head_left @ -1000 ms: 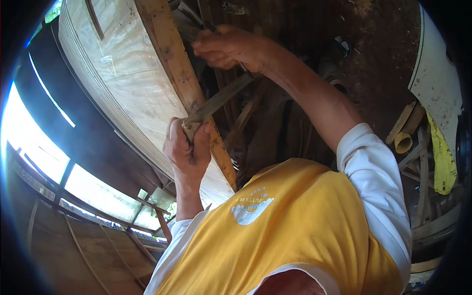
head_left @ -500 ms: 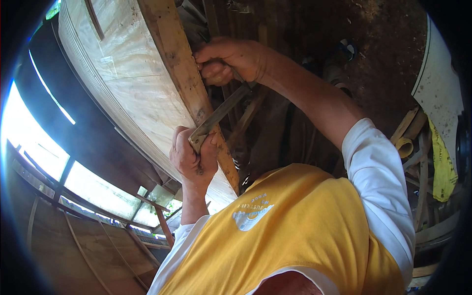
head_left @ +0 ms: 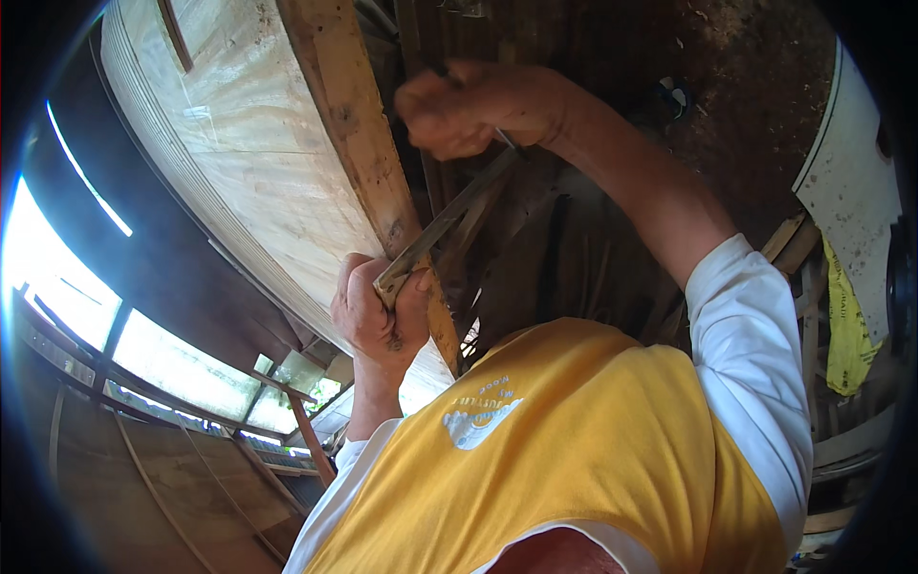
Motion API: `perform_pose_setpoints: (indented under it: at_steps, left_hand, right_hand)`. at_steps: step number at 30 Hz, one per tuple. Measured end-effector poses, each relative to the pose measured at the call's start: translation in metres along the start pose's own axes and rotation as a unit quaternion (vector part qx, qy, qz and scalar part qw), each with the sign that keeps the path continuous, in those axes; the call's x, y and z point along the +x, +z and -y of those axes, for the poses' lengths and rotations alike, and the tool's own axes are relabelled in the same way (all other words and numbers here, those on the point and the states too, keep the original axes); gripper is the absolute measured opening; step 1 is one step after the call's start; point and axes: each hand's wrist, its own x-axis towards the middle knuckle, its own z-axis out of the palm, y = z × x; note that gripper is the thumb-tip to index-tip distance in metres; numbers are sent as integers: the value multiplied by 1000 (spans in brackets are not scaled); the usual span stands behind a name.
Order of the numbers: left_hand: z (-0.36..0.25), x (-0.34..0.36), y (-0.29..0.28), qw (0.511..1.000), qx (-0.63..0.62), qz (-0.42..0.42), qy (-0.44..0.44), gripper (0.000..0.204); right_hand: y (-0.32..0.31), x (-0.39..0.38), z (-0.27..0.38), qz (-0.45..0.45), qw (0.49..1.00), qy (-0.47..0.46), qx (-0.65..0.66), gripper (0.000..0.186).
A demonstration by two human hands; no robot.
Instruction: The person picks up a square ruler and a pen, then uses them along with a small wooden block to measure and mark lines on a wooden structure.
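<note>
The left hand (head_left: 378, 316) sat just below centre, its fingers (head_left: 356, 298) clamped round the lower end of a long, flat grey metal tool (head_left: 449, 218), possibly a chisel or file; its working end was too blurred to tell. The tool slanted up toward one o'clock, lying against the edge of a weathered brown wooden beam (head_left: 349, 124). At twelve o'clock the right hand (head_left: 469, 105), blurred, had its fingers curled shut at the tool's upper end. At ten o'clock of the beam lay a pale curved plywood panel (head_left: 239, 143). The person's yellow sleeveless vest (head_left: 574, 450) filled the five o'clock area.
</note>
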Motion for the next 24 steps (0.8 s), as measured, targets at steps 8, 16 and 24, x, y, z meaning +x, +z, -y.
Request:
perform_pose_setpoints:
  at_steps: [8, 16, 24]
  left_hand:
    - [0, 4, 3, 1000, -8, 0, 11, 24]
    - [-1, 11, 1, 998, -42, -19, 36, 22]
    - [66, -12, 13, 916, -396, -8, -69, 17]
  right_hand:
    - [6, 6, 0, -98, 992, -2, 85, 31]
    - [44, -29, 32, -249, 957, 21, -146, 29]
    - [88, -149, 41, -623, 687, -133, -350, 32]
